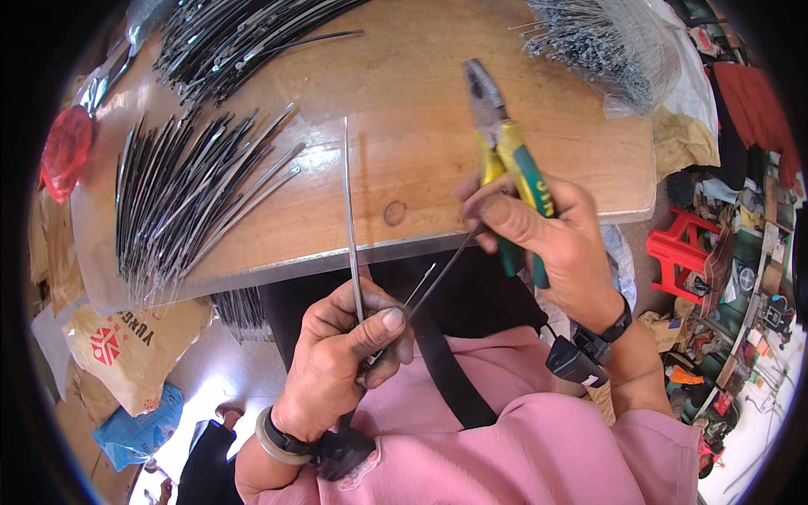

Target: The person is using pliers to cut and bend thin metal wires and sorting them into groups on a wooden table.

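Near the table's front edge, my left hand (341,345) is closed, thumb pressed on the fingers. It grips a long silvery metal strip (348,202) that stands up past the table edge. A thin dark rod (444,273) runs from the same grip across to my right hand (551,240), which pinches its upper end. Beside that rod a short thin wire (421,282) pokes out of my left fingers. My right hand also holds pliers (523,164) with yellow and green handles, their jaws pointing up and away over the table. What lies inside my left palm is hidden.
On the wooden table (438,93) lie a fanned pile of dark and silvery strips (189,185) and another pile (244,46) farther back. Thin wires (589,50) in clear plastic lie far right. A red stool (683,252) stands right; a tan sack (143,345) lies lower left.
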A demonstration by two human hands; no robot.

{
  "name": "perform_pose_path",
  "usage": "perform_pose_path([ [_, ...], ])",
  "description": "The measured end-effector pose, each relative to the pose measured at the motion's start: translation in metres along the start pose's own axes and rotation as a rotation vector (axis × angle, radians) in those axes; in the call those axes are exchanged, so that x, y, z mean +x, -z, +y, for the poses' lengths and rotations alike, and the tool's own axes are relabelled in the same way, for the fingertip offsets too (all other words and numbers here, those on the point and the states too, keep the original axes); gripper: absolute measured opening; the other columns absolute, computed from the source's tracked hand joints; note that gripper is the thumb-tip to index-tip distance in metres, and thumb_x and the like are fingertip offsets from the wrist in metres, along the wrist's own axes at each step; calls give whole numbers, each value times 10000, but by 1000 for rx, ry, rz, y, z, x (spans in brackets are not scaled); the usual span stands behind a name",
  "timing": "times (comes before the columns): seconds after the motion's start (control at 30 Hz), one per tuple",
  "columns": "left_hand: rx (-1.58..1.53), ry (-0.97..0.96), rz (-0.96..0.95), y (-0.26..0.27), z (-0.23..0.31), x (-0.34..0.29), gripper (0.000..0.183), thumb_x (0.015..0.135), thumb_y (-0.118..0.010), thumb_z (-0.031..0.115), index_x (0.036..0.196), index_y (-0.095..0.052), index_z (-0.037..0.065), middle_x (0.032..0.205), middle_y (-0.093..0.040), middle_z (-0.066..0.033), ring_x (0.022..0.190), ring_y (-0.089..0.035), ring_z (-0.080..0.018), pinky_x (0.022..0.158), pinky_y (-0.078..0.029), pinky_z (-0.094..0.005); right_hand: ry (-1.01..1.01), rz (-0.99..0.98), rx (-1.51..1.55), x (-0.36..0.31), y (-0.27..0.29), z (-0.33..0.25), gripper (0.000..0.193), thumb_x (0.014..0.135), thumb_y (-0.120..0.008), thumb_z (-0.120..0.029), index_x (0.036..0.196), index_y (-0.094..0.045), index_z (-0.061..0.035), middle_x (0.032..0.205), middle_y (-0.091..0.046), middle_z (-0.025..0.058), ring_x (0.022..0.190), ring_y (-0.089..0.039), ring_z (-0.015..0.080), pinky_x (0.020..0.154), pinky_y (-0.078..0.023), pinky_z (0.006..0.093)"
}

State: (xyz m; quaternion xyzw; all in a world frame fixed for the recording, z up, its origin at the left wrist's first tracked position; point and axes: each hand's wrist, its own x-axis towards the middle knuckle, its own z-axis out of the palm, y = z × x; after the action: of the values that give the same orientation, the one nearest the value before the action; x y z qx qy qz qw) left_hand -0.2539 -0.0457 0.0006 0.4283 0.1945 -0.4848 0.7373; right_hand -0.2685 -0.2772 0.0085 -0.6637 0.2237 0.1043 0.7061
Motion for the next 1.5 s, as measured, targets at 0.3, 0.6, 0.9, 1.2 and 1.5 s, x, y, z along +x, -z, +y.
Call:
perform_pose_path([
  [0.3, 183, -66, 34, -8, 1, 1, 91, 942, -582, 66, 900, -548, -7, 678, -603, -82, 455, -408, -50, 408, -284, -196, 765, -227, -857, -1, 5, -25, 188, 710, -722, -20, 857, -620, 37, 1012, -574, 151, 849, -605, 302, 717, -481, 358],
  [0.6, 198, -61, 50, -7, -4, 2, 99, 946, -584, 68, 892, -552, -8, 690, -602, -65, 474, -410, -44, 423, -308, -191, 774, -573, -968, 25, -4, -18, 233, 665, -675, -83, 876, -653, 15, 890, -544, 129, 812, -544, 287, 759, -402, 396],
  [0.9, 197, 25, 16, -3, 2, 2, 154, 930, -578, 18, 1073, -594, -36, 852, -648, -82, 587, -477, -58, 494, -364, -189, 764, -573, -981, 24, -3, -7, 251, 634, -668, -87, 864, -644, 10, 900, -542, 145, 733, -506, 306, 714, -396, 372],
  [1.2, 194, 137, -3, 18, 37, 3, 328, 879, -585, -42, 1206, -604, -24, 1018, -687, -142, 885, -658, -187, 813, -534, -300, 870, -520, -887, 21, -8, -13, 252, 610, -656, -100, 829, -609, 16, 979, -566, 150, 745, -554, 290, 814, -362, 423],
  [1.5, 36, 215, -35, -1, 32, 9, 165, 937, -579, 164, 944, -606, 1, 616, -493, -24, 435, -336, -76, 408, -242, -229, 1056, -319, -947, 27, -9, -14, 238, 589, -655, -124, 779, -568, -9, 998, -573, 154, 810, -572, 297, 772, -385, 462],
])
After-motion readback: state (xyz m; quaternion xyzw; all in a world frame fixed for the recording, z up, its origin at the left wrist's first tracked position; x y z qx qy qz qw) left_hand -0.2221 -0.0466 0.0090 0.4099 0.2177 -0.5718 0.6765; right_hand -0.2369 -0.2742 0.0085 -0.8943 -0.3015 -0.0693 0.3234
